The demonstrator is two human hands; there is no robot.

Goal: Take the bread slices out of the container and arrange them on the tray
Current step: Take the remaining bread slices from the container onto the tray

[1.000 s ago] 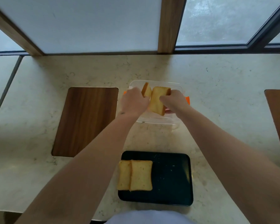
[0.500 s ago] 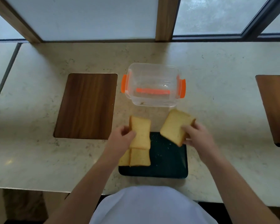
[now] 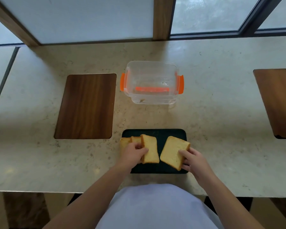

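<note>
Head view: my left hand pinching bread slice at its left edge, over left part of black tray. Two more slices lie on tray, partly under that hand. My right hand gripping second slice, tilted, over tray's right half. Clear container with orange latches sits behind tray on counter, no slices inside.

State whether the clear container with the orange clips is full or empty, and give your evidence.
Empty of slices. Through the clear container, only its bare floor and perhaps a few crumbs show; no lid is on it.
</note>
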